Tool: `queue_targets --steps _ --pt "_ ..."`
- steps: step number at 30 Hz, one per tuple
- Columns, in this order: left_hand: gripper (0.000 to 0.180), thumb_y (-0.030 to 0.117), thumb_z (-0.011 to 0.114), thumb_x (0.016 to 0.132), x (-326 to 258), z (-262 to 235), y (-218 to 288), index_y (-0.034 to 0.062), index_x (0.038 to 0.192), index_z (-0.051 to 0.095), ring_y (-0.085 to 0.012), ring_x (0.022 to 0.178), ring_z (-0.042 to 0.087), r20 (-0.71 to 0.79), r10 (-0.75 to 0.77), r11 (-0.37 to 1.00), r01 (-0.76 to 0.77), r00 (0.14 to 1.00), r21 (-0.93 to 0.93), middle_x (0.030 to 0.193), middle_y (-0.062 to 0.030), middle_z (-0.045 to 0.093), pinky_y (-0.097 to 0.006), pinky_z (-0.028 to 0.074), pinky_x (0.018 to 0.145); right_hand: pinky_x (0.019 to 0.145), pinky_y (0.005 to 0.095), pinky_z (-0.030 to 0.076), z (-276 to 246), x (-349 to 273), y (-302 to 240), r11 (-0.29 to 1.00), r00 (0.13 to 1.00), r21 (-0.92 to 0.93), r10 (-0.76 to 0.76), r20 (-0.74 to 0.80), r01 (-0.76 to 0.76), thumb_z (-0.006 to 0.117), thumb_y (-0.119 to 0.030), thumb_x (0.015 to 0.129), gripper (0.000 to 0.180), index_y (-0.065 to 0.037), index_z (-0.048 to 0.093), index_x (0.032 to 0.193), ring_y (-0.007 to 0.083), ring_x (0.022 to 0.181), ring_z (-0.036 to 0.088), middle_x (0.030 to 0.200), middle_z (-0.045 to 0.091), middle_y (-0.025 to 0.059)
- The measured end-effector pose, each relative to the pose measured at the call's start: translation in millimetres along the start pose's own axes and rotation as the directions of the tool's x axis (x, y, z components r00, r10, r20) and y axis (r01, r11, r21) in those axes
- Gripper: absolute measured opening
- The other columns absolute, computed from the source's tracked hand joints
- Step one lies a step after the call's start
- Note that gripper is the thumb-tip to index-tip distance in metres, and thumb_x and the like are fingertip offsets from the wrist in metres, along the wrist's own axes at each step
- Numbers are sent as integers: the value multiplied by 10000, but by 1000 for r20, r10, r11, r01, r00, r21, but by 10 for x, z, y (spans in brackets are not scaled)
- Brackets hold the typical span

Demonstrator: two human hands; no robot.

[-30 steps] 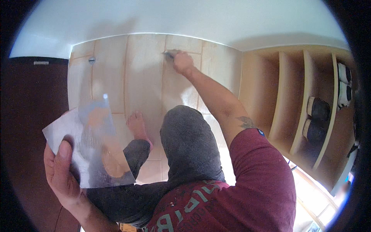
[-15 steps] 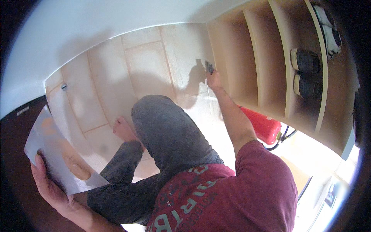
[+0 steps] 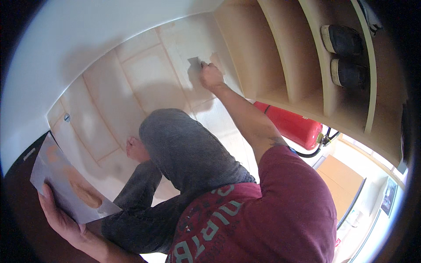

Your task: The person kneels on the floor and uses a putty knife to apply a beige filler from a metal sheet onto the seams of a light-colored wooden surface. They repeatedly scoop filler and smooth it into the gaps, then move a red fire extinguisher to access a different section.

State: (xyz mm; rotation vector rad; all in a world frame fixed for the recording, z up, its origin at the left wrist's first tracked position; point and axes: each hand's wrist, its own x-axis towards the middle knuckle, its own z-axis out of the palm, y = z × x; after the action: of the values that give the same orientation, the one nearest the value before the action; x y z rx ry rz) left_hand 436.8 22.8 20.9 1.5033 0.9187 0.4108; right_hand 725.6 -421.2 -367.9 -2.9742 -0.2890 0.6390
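My right hand (image 3: 212,76) is stretched out over the tiled floor (image 3: 144,70), close to the foot of the wooden shelf. Its fingers are closed on a small dark scraper (image 3: 203,64), mostly hidden by the hand; its shadow falls on the tile beside it. A tan smear (image 3: 215,58) shows on the tile just right of that hand. At the lower left, my left hand (image 3: 61,215) grips the edge of a thin, slightly bent grey sheet (image 3: 66,186). A brown, paste-like patch (image 3: 85,190) spreads across the sheet's face.
A wooden shelf (image 3: 285,61) with dark shoes (image 3: 344,40) borders the right side. Below it lies a red fire extinguisher (image 3: 291,125) with a black hose. A white wall (image 3: 87,30) closes off the far left. My bent knee (image 3: 171,131) and bare foot (image 3: 137,149) take up the middle.
My right hand with the scraper has moved left across the tile, away from the shelf's edge, and the tan smear has come into sight. My left hand still holds the sheet.
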Motion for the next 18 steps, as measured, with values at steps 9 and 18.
queue_targets --steps 9,18 --pt "489 329 642 1025 -87 182 80 17 1398 586 -238 1270 567 -97 -168 984 160 981 -76 1362 -110 607 -403 421 1107 962 484 569 -107 605 -83 978 966 -105 157 -206 -181 558 -197 965 371 36 643 1241 395 1155 662 1259 649 239" --pt "491 310 634 1031 -134 210 79 2 1408 579 -216 1228 597 3 -98 995 98 995 -6 1336 -105 631 -373 445 1071 1044 536 519 -420 925 -337 971 979 -133 192 -75 -200 632 -248 939 406 -7 689 1261 386 1282 599 1340 618 224"
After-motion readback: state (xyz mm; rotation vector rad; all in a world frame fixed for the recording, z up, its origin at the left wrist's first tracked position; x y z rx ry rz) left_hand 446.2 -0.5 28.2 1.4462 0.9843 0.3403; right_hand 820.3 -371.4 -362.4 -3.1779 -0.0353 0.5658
